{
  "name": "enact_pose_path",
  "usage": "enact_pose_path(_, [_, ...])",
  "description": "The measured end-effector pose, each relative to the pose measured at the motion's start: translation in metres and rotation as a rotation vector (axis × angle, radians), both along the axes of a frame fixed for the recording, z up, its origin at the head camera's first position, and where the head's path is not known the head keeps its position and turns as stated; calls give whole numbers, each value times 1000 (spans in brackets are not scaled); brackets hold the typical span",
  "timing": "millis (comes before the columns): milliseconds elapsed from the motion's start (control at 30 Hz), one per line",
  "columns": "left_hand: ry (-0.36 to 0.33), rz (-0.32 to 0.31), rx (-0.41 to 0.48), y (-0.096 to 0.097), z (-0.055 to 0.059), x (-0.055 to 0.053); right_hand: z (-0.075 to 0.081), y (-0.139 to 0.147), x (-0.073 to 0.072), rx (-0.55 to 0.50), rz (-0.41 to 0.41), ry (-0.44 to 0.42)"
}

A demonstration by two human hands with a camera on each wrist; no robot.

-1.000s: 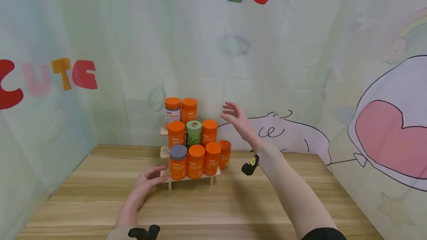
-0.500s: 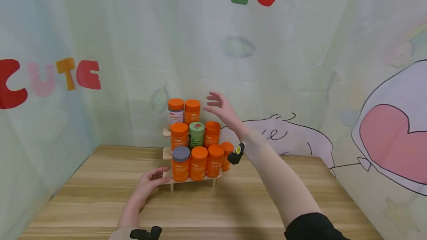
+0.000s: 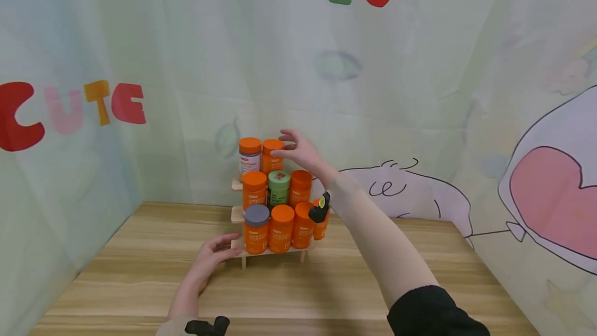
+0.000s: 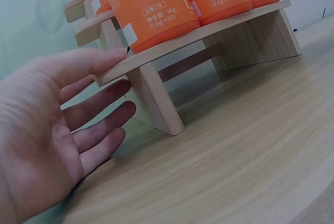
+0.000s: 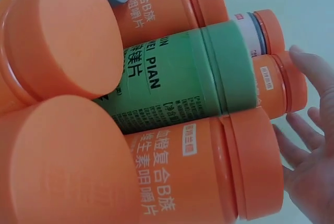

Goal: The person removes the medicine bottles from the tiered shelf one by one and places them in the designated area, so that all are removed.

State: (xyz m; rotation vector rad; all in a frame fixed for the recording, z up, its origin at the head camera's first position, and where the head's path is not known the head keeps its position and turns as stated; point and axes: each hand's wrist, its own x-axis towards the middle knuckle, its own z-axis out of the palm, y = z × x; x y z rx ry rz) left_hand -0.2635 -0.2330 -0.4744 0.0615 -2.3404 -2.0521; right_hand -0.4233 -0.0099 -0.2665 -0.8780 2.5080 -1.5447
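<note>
A wooden three-step rack (image 3: 238,245) bears several orange jars, with a green jar (image 3: 279,191) in the middle row and a grey-lidded jar (image 3: 256,229) at the front left. My left hand (image 3: 212,258) holds the rack's lowest left corner. In the left wrist view its thumb (image 4: 99,62) lies on the board's edge, with the other fingers below and behind. My right hand (image 3: 300,152) reaches over the top step, thumb and spread fingers on either side of the right-hand orange jar (image 3: 272,159). In the right wrist view the thumb tip is right at that jar's lid (image 5: 295,83).
A white-labelled jar (image 3: 250,159) stands on the top step, left of the one by my right hand. Another orange jar (image 3: 321,227) stands behind the rack's right end. A printed curtain (image 3: 396,92) closes off the back and sides of the wooden table (image 3: 140,268).
My right hand has moved left from beside the rack to the top right jar, its fingers now around the lid. The left hand has stayed at the rack's corner.
</note>
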Motion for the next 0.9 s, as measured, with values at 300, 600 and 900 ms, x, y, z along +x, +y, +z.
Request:
enact_pose_path(300, [8,7,9,-2,1,0,1,-10,-3,175,5,-15])
enact_pose_path(600, [-12,6,-5,0,2,1,-5,-13,-7,187,23,-30])
enact_pose_path(900, [-11,-3,-8,2,2,0,-8,-13,-6,204,-6,-46])
